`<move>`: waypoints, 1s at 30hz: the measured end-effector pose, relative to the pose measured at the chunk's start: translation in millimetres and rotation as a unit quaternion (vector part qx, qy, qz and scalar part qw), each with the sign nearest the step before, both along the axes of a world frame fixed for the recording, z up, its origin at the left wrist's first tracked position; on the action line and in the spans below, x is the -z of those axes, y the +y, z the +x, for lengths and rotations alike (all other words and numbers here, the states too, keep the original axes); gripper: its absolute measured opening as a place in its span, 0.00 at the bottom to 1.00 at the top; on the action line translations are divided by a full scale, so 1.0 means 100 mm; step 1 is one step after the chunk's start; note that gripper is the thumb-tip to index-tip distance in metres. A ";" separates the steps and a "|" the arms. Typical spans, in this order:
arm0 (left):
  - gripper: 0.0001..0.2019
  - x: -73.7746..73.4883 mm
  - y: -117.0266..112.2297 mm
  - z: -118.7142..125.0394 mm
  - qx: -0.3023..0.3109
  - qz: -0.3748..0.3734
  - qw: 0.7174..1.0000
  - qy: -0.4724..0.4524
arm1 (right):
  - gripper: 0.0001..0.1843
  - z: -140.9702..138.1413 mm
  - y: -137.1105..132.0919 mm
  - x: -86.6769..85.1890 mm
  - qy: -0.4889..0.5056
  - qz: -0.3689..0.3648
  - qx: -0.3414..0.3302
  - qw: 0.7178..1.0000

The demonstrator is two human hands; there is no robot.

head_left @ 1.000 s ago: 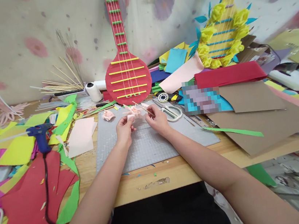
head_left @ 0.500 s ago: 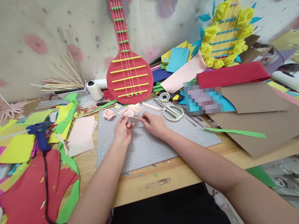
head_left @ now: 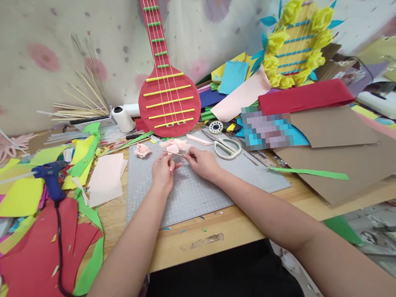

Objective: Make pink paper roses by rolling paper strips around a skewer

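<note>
Over the grey cutting mat [head_left: 197, 197], my left hand [head_left: 163, 171] pinches a small pale pink paper piece [head_left: 172, 149] between thumb and forefinger, its other fingers loosely curled. My right hand [head_left: 202, 162] is closed on a thin wooden stick [head_left: 180, 154], whose far end reaches to the pink piece at my left fingertips. Just beyond my hands lie more pink paper petals [head_left: 183, 143]. A crumpled pink paper rose [head_left: 142, 150] sits to their left, and a folded pink strip [head_left: 199, 139] to their right. White-handled scissors [head_left: 228, 149] rest right of my right hand.
A red paper banjo-like instrument [head_left: 169, 106] stands behind the mat. On the left are a blue glue gun [head_left: 52, 180] with its cord, pink sheets [head_left: 107, 180] and red paper [head_left: 36, 277]. Brown cardboard [head_left: 353, 162] and a yellow, flower-trimmed instrument [head_left: 295, 43] are on the right.
The small pink piece at my left fingertips now stands up more visibly above them. Both hands stay close together over the mat; the whole view has shifted slightly.
</note>
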State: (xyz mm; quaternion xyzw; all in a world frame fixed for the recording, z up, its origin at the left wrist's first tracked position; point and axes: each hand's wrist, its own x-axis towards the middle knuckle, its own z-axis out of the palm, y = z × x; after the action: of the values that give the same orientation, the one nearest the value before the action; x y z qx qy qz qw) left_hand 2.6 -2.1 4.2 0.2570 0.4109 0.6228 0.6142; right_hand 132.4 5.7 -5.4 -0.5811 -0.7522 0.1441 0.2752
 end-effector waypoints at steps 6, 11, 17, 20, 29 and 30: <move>0.05 0.00 0.00 0.01 -0.025 -0.004 1.000 -0.015 | 0.15 -0.06 -0.01 0.01 0.012 -0.014 0.000 1.000; 0.04 -0.01 0.00 0.01 -0.036 -0.008 0.999 -0.011 | 0.16 -0.06 0.03 0.05 0.039 -0.033 -0.004 0.999; 0.01 -0.01 0.00 0.02 -0.050 -0.010 0.999 -0.009 | 0.15 -0.04 0.03 0.04 0.065 -0.040 -0.031 0.997; 0.01 -0.01 0.01 0.02 -0.056 -0.015 0.998 -0.010 | 0.15 -0.04 0.02 0.04 0.064 -0.031 -0.038 0.997; 0.05 -0.03 0.02 -0.02 -0.124 0.002 0.992 -0.010 | 0.14 -0.13 -0.06 -0.04 0.017 -0.025 -0.059 0.998; 0.05 -0.03 0.03 -0.02 -0.123 0.003 0.992 -0.015 | 0.14 -0.13 -0.07 -0.04 0.016 -0.028 -0.060 0.998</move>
State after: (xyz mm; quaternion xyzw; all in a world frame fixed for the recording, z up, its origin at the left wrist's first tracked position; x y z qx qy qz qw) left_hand 0.2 0.5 7.0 0.1971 0.4283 0.6984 0.5384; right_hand 119.2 -0.8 -1.1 -0.5403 -0.7768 0.1904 0.2615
